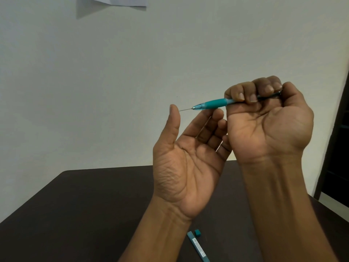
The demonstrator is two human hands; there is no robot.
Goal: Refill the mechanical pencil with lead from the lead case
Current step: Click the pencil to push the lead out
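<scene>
— Grip status?
— Right hand (268, 118) fisted around the teal mechanical pencil (213, 103), raised, palm facing the camera. Left hand (187, 163) spread, holding nothing, just below the tip.
— Pencil condition?
— Long thin lead (186, 109) projects from the tip toward the left thumb.
— Surroundings?
— Dark bench (85, 205), pale wall (94, 82). Lead case (198, 246) lies flat (its small cap (197, 232) just beside).

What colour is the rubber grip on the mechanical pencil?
Teal: the grip on the mechanical pencil shows in the head view.
</scene>
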